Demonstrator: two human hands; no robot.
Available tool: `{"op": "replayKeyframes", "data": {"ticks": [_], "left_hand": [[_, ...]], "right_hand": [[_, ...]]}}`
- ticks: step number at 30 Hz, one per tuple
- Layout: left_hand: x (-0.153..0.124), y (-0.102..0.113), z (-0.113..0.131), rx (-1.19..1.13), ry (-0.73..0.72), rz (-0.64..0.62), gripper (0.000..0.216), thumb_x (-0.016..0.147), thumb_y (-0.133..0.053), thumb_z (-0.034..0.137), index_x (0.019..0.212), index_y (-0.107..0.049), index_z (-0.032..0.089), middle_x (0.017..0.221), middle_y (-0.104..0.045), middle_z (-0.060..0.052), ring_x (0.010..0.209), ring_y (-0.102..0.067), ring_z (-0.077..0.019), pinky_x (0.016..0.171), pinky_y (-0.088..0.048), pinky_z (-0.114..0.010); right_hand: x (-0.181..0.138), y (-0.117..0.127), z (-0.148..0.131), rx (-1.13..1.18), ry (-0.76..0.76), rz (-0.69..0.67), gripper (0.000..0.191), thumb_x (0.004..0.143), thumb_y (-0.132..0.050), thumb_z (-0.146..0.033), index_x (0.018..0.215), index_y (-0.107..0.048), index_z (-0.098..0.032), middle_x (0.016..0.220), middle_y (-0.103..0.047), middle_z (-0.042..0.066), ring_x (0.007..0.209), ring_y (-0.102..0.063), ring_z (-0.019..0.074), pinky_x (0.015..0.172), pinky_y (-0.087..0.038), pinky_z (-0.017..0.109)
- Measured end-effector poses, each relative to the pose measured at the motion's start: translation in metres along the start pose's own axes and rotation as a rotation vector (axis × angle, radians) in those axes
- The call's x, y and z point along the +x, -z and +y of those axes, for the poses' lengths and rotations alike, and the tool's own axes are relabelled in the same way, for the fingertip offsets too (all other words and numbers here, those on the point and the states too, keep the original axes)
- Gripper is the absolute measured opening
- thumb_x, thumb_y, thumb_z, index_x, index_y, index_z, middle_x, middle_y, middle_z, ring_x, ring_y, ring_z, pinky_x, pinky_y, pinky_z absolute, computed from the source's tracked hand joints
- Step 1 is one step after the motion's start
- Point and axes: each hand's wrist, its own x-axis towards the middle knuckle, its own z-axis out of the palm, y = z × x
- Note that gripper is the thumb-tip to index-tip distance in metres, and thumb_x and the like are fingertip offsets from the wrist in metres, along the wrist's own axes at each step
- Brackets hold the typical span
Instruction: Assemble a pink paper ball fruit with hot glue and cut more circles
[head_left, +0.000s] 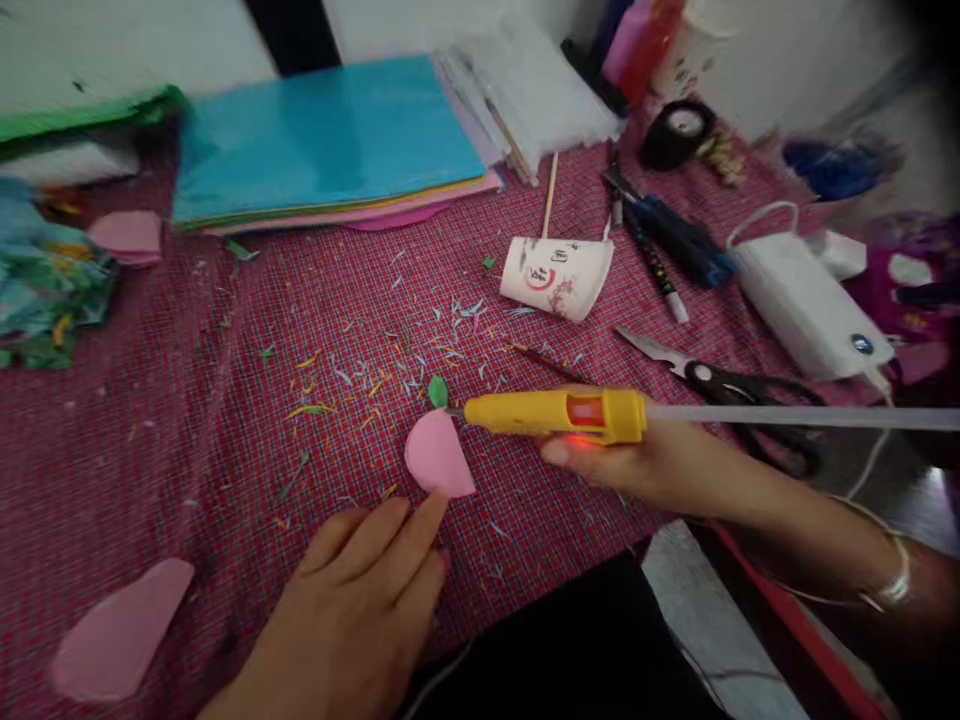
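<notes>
My right hand (660,470) grips a yellow glue gun (559,412) with a clear glue stick trailing out to the right; its nozzle points left at a small pink paper petal (436,455). A red light glows on the gun. My left hand (360,610) pinches the petal's lower edge between fingertips, holding it just above the red checked cloth (187,420). A tiny green leaf scrap (437,391) lies by the nozzle tip.
Another pink petal (120,630) lies front left. A tipped paper cup (556,277), scissors (720,385), pens, a white power bank (806,305), black tape roll (677,133) and a stack of coloured paper (322,140) sit behind. Paper shreds litter the cloth.
</notes>
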Motion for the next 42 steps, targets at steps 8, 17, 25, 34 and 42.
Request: {"op": "replayKeyframes", "data": {"ticks": [8, 17, 25, 34, 42], "left_hand": [[0.000, -0.003, -0.001, -0.034, -0.014, 0.094, 0.030, 0.090, -0.042, 0.015, 0.076, -0.067, 0.021, 0.114, -0.071, -0.004, 0.100, -0.052, -0.0208, 0.084, -0.034, -0.036], [0.000, 0.001, 0.002, -0.008, -0.004, 0.069, 0.030, 0.088, -0.042, 0.011, 0.076, -0.067, 0.022, 0.113, -0.072, -0.003, 0.095, -0.055, -0.0204, 0.082, -0.035, -0.035], [-0.001, 0.000, 0.000, -0.025, -0.026, 0.052, 0.027, 0.088, -0.043, 0.014, 0.075, -0.066, 0.022, 0.115, -0.071, -0.004, 0.097, -0.053, -0.0209, 0.083, -0.034, -0.035], [-0.002, 0.002, 0.001, -0.013, -0.029, 0.039, 0.031, 0.091, -0.041, 0.015, 0.077, -0.067, 0.022, 0.117, -0.071, -0.004, 0.098, -0.053, -0.0201, 0.083, -0.034, -0.035], [-0.005, 0.002, -0.003, -0.091, -0.016, 0.087, 0.027, 0.096, -0.043, 0.022, 0.089, -0.068, 0.020, 0.117, -0.071, -0.005, 0.101, -0.054, -0.0217, 0.086, -0.035, -0.038]], "right_hand": [[0.004, -0.002, -0.005, -0.074, -0.008, -0.050, 0.023, 0.083, -0.062, -0.037, 0.091, -0.068, -0.016, 0.082, -0.071, 0.005, 0.072, -0.066, 0.0192, 0.067, -0.053, 0.030], [0.010, -0.006, -0.007, -0.099, 0.041, -0.120, 0.018, 0.085, -0.061, -0.034, 0.091, -0.067, -0.018, 0.081, -0.070, 0.002, 0.070, -0.064, 0.0155, 0.063, -0.049, 0.026], [0.011, -0.006, -0.010, -0.296, 0.086, -0.141, 0.023, 0.083, -0.062, -0.041, 0.077, -0.058, -0.020, 0.069, -0.058, -0.002, 0.059, -0.053, 0.0126, 0.058, -0.040, 0.026], [0.003, 0.009, -0.012, -0.178, 0.043, -0.330, 0.020, 0.086, -0.062, -0.037, 0.081, -0.057, -0.018, 0.071, -0.056, -0.003, 0.060, -0.050, 0.0110, 0.056, -0.039, 0.024], [-0.009, 0.017, 0.001, -0.114, 0.043, -0.344, 0.028, 0.087, -0.062, -0.040, 0.073, -0.050, -0.019, 0.064, -0.046, -0.006, 0.054, -0.042, 0.0083, 0.050, -0.032, 0.023]]}}
